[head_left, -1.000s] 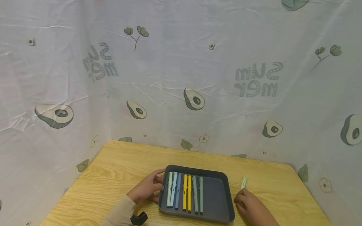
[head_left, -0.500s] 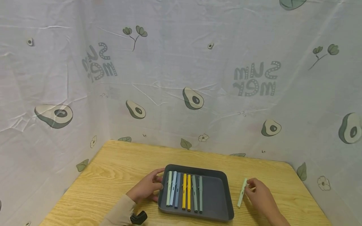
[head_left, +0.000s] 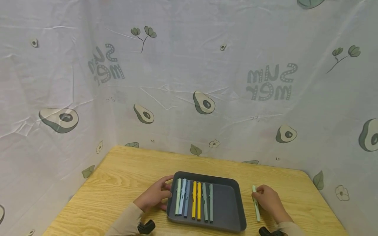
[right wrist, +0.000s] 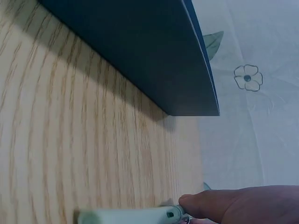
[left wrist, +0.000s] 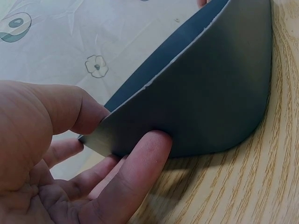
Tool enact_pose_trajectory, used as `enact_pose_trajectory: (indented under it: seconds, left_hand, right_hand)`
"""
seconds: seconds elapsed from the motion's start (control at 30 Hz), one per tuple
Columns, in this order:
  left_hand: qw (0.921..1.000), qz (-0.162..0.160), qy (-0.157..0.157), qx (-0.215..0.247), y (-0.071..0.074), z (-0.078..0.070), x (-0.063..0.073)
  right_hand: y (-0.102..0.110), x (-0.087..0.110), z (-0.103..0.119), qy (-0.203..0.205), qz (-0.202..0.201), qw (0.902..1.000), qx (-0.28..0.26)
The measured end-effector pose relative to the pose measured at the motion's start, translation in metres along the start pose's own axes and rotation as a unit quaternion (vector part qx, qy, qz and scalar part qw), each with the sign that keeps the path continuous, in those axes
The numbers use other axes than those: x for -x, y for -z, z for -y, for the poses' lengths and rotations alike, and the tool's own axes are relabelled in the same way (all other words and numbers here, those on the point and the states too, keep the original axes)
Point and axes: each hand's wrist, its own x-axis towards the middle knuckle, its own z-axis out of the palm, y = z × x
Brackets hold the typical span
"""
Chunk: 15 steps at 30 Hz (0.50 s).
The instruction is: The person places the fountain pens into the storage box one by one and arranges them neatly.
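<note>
My left hand (head_left: 155, 196) holds the dark grey tray (head_left: 227, 226) at its far left corner. In the left wrist view, a fingertip presses the outside of the tray wall (left wrist: 201, 107), and another finger bends at the rim. Beyond the tray's right side, my right hand (head_left: 269, 200) pinches a pale green pen (head_left: 256, 209) near its far end; the near end points toward me. The right wrist view shows part of that pen (right wrist: 126, 216) at the bottom edge, beside a fingertip (right wrist: 201, 205). Its clip side is mostly hidden there.
Inside the tray lie several pens in a row: a pale green pen (head_left: 178, 198), blue ones, yellow pens (head_left: 194, 201) and grey-green pens (head_left: 211, 205). They fill its left and middle. A wooden table (head_left: 141, 164) carries the tray, and a printed curtain (head_left: 177, 65) hangs behind.
My right hand has moved from the pen's near end to its far end. The pen's near end has swung to the right. My left hand stays at the tray.
</note>
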Motion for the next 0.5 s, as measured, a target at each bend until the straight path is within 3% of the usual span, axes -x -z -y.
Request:
enact_pose_trajectory:
  seconds: [0.5]
  left_hand:
    - [1.0,-0.003,-0.003,-0.007,-0.001,-0.002,0.002]
  right_hand:
    - [0.0,0.019,-0.011,-0.031,-0.004,0.9995,0.011]
